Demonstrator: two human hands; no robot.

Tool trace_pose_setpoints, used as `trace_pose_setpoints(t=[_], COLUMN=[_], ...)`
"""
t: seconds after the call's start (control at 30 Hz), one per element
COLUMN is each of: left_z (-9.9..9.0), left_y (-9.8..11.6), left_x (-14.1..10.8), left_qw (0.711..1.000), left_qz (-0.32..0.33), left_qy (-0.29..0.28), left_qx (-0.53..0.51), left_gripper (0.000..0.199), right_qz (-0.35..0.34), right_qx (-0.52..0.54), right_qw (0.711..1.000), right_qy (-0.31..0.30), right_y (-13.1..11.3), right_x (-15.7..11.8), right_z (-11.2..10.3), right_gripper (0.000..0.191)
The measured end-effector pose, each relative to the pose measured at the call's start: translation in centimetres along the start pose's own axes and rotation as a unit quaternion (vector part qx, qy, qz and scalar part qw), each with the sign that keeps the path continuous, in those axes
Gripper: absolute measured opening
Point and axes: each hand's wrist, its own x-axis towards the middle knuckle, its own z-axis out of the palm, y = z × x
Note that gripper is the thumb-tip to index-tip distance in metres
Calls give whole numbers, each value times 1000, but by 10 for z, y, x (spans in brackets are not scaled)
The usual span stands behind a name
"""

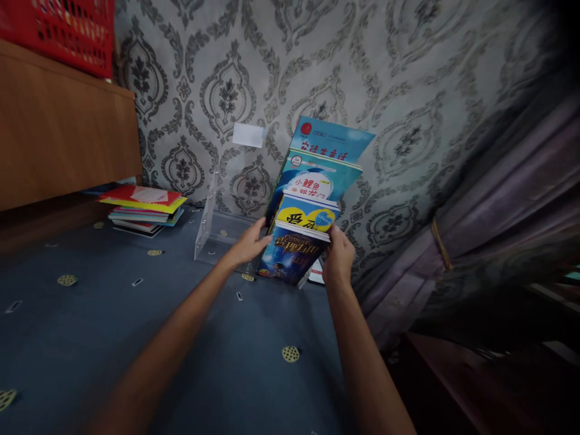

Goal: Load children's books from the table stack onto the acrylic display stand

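Several books stand in a leaning, stepped row in a clear plastic rack (pixel 206 232) against the wall. In front is a dark blue book (pixel 290 257), behind it a yellow and blue one (pixel 308 214), then a teal book (pixel 321 175) and the tallest blue book (pixel 335 138). My left hand (pixel 249 243) touches the left edges of the books, thumb and fingers apart. My right hand (pixel 339 254) is at their right edges, its fingers partly behind them. Together the two hands hold the row from both sides.
At the left, a pile of colourful books and folders (pixel 145 208) lies on the blue patterned surface (pixel 190 350), beside a wooden cabinet (pixel 67 121) bearing a red basket (pixel 86 36). A white label (pixel 249 135) is on the wall. A tied curtain (pixel 421 248) hangs at the right.
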Motion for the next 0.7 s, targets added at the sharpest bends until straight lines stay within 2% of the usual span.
trace_pose_setpoints(t=[0.07, 0.13, 0.27, 0.37, 0.47, 0.6, 0.7], left_z=[-13, -28, -54, -61, -55, -39, -31], left_y=[5, 12, 24, 29, 32, 34, 34], left_x=[3, 4, 3, 2, 1, 2, 4], left_qw=[998, 991, 967, 955, 963, 980, 986], left_qz=[-43, -89, -120, -132, -148, -166, -157], left_qy=[5, 38, 141, 180, 135, 23, -23], left_qx=[-47, -93, -177, -198, -180, -109, -45], left_gripper=[53, 43, 24, 23, 29, 43, 52], right_qz=[16, 10, -83, -148, -176, -146, -140], right_qx=[-5, -13, -29, -69, -119, -150, -188], right_qw=[999, 997, 990, 981, 975, 978, 972], right_qy=[30, 72, 114, 106, 67, 13, -19], right_y=[-2, -7, -23, -32, -36, -34, -31], right_x=[3, 5, 5, 1, -5, -8, -8], right_z=[-2, -6, -11, -10, -7, -6, -9], right_gripper=[45, 43, 27, 22, 24, 26, 25])
